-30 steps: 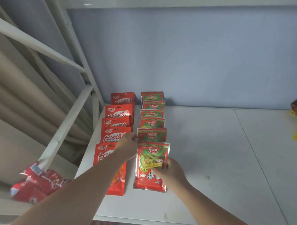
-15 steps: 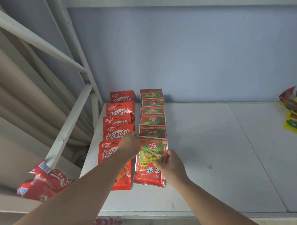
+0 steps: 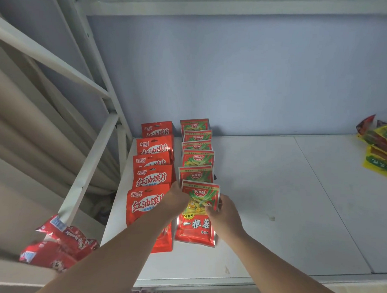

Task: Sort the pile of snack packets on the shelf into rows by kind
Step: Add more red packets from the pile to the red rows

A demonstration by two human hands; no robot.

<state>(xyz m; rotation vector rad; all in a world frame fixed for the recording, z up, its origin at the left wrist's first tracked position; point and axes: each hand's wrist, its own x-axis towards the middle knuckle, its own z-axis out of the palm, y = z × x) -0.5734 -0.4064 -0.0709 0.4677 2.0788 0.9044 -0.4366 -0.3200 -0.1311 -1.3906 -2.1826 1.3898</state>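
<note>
— Where is the packet?
— The green-and-red packet [image 3: 196, 214] lies at the near end of the right row on the shelf [image 3: 274, 193], beside the red row [image 3: 152, 180].
— And the hands?
— The right hand [image 3: 224, 213] pinches the packet's right edge. The left hand [image 3: 175, 198] meets its upper left edge; the fingers are hidden, so its grip cannot be told.

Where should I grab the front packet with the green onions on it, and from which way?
Pinch the front packet by its upper side edges, reaching from the open front of the shelf. Its top rests on the packet behind, so fingers can probably slip under there; the right hand pinches one edge, the left hand touches the other.
</note>
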